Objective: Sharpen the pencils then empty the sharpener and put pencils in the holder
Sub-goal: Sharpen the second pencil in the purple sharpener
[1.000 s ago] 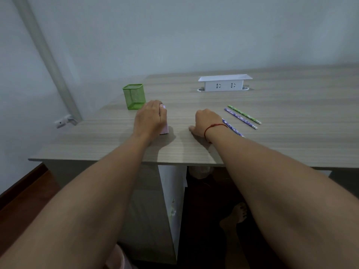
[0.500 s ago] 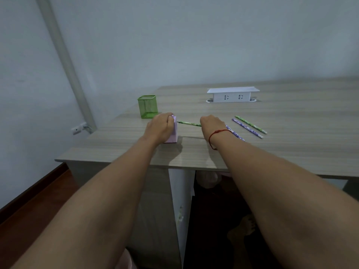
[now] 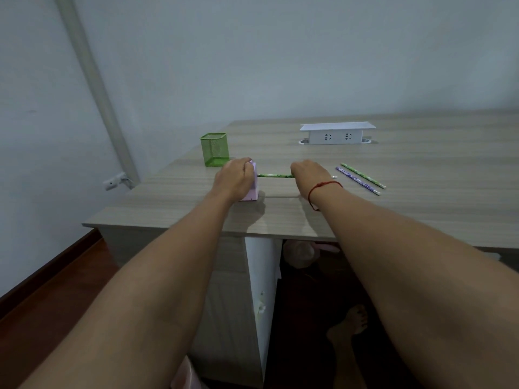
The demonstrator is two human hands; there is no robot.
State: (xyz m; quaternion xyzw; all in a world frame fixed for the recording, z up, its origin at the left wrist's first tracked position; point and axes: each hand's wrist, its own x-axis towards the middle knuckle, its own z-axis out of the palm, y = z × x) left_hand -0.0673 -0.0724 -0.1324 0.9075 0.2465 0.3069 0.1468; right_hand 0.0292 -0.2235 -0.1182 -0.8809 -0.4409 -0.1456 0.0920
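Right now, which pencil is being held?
The green pencil spanning between the hands: right hand grips it, its tip at the pink sharpener under the left hand. The purple pencil and second green pencil lie loose.

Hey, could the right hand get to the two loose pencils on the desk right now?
Probably, once freed: the right hand grips the green pencil, and the two loose pencils lie close on its right with nothing blocking the way.

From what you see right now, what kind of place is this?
Probably a study or home office: a wood-grain desk top, a white socket block set into it, and a green mesh pencil holder.
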